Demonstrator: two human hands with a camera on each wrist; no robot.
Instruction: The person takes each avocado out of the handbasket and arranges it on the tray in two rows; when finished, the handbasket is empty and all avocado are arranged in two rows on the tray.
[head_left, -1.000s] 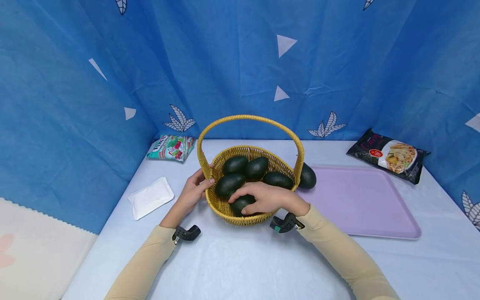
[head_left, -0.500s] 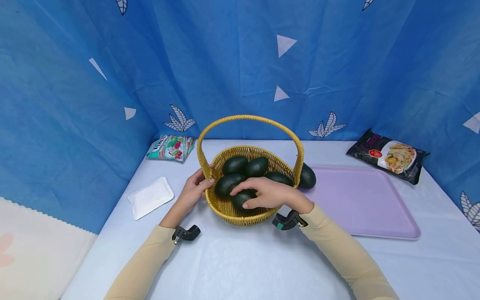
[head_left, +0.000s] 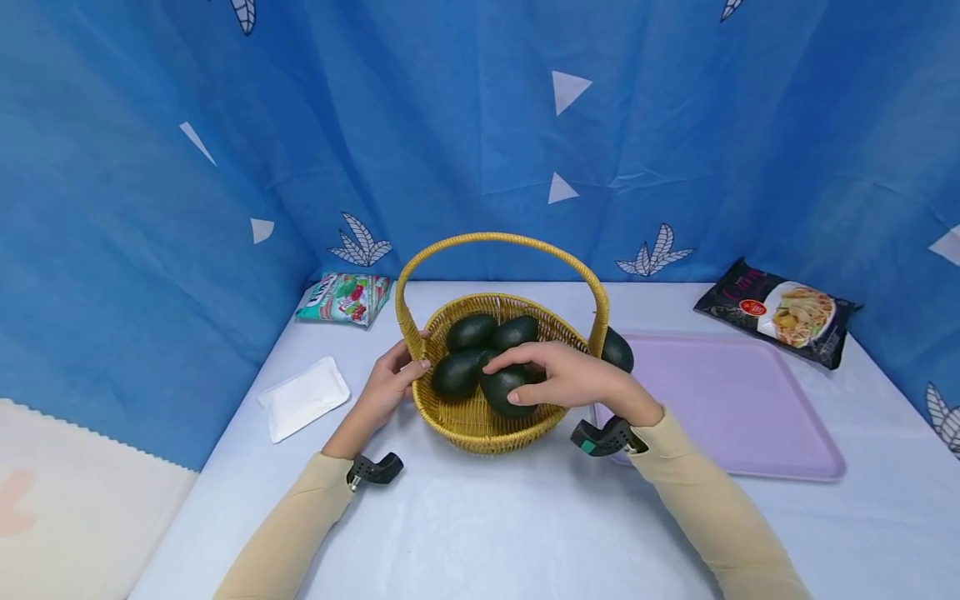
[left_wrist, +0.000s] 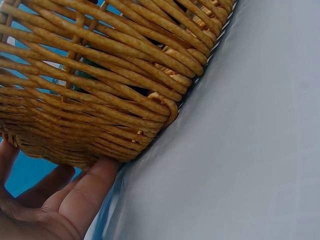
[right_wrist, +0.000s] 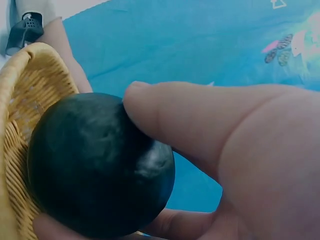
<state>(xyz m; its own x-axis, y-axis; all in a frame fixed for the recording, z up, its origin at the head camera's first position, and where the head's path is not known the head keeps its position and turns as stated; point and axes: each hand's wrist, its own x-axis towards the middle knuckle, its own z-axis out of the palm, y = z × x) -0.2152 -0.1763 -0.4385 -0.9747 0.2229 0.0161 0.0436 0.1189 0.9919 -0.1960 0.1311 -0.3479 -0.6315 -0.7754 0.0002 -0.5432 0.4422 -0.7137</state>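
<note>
Your R hand [head_left: 566,375] is gripping a dk green oval fruit [head_left: 501,393], thumb one side, fingers curled round the other. You've got it over the front right part of the yellow wicker basket [head_left: 480,440], inside the rim as the head cam sees it; can't tell if its underside touches anything. Your L hand [head_left: 390,385] grips the basket's left side, thumb at the rim by the foot of the handle [head_left: 498,238], fingers against the woven outer wall in the L wrist view.

Basket stands upright mid tabletop [head_left: 465,533], nearer the back edge than the front. Inside you have 3 other fruits plainly visible: back left fruit [head_left: 472,332], back right fruit [head_left: 516,331], front left fruit [head_left: 454,377]. Your R hand hides part of the right side. Another, the outer fruit [head_left: 618,352], sits just outside, partly behind the handle, by the back left corner of the lilac tray [head_left: 720,408].

Tray lies flat toward the tabletop's right edge. Black noodle pkt [head_left: 780,312] is nr the back right corner, teal pkt [head_left: 347,298] nr the back left corner, flat white pkt [head_left: 303,398] nr the left edge.
</note>
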